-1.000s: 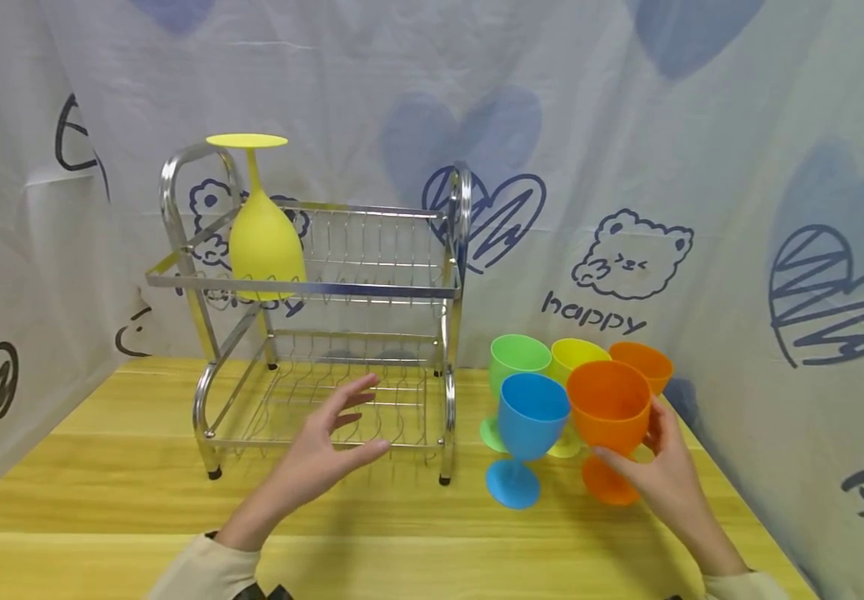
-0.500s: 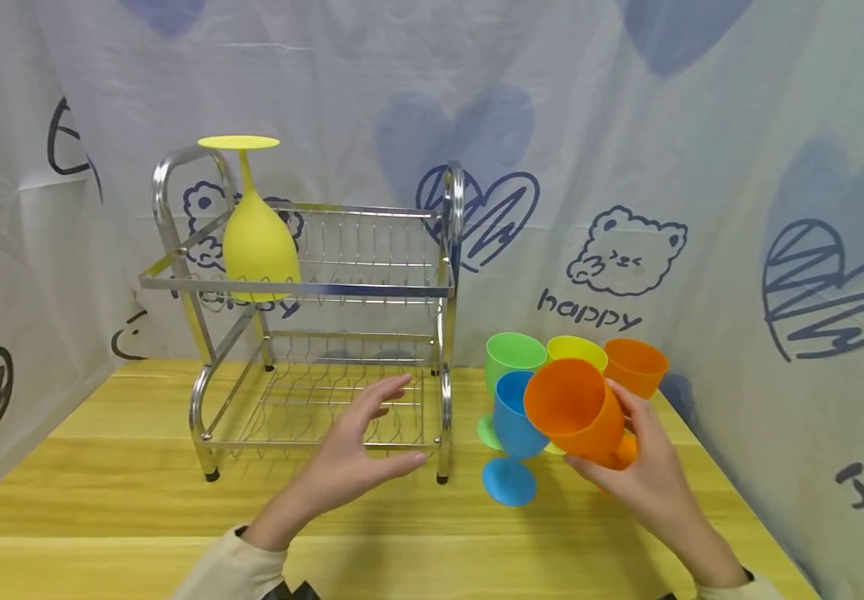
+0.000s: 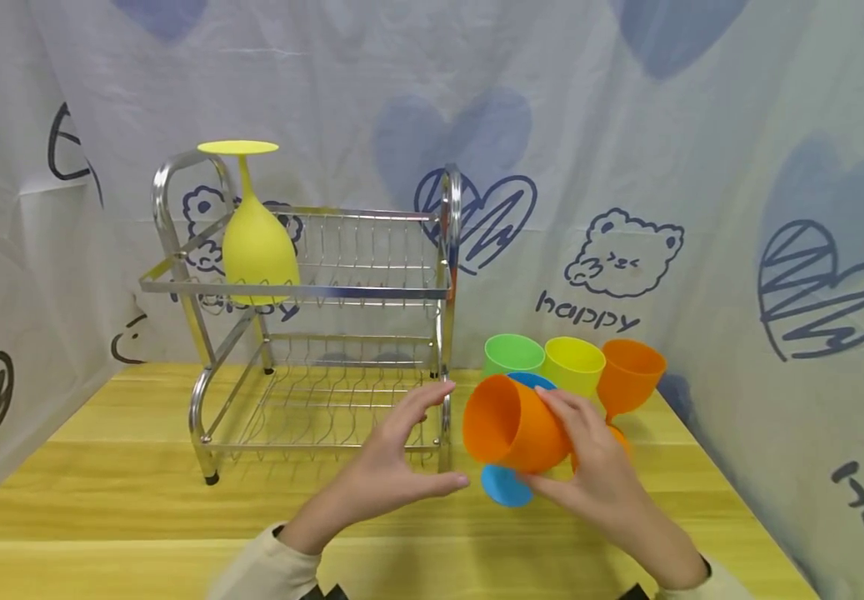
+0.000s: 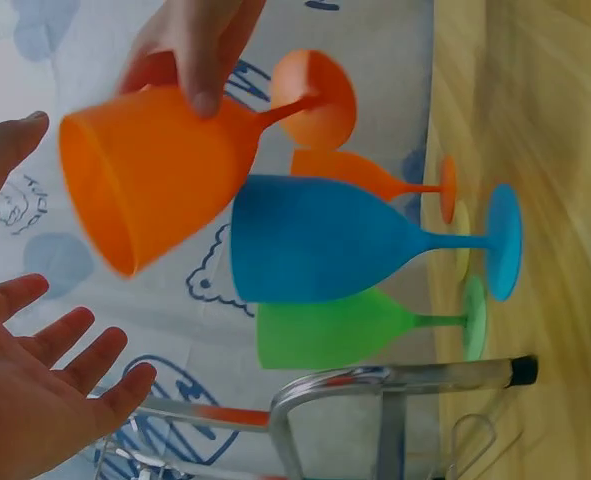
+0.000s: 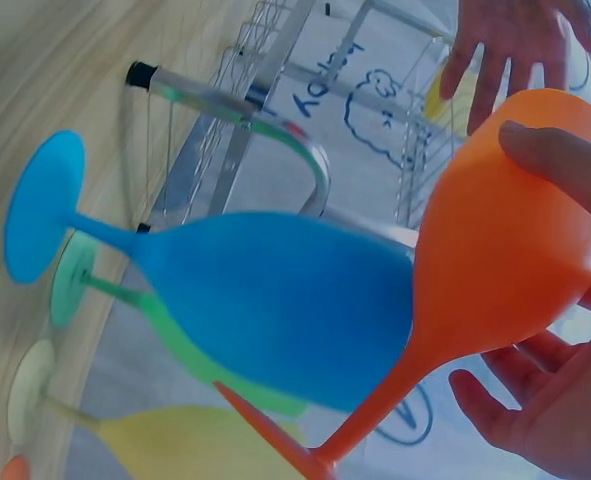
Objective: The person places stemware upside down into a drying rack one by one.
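My right hand point(image 3: 589, 467) grips an orange goblet point(image 3: 517, 425) round its bowl, thumb on one side and fingers on the other. The goblet is tipped, its mouth facing left toward my left hand point(image 3: 390, 475). That hand is held out with spread fingers and thumb, holding nothing, a short gap from the goblet's rim. In the right wrist view the orange goblet point(image 5: 515, 230) overlaps a blue goblet point(image 5: 275, 300), which stands upright on the table. Its blue foot point(image 3: 506, 486) shows below the held goblet in the head view.
Behind stand a green goblet point(image 3: 514, 354), a yellow goblet point(image 3: 574, 367) and another orange goblet point(image 3: 630, 375). A two-tier metal dish rack point(image 3: 312, 292) stands on the wooden table point(image 3: 102, 500) at left, with a yellow goblet point(image 3: 259, 250) upside down on its top tier. A printed curtain surrounds the table.
My right hand has lifted the orange goblet, moved it left and tipped its mouth to the left. My left hand has moved right toward it.
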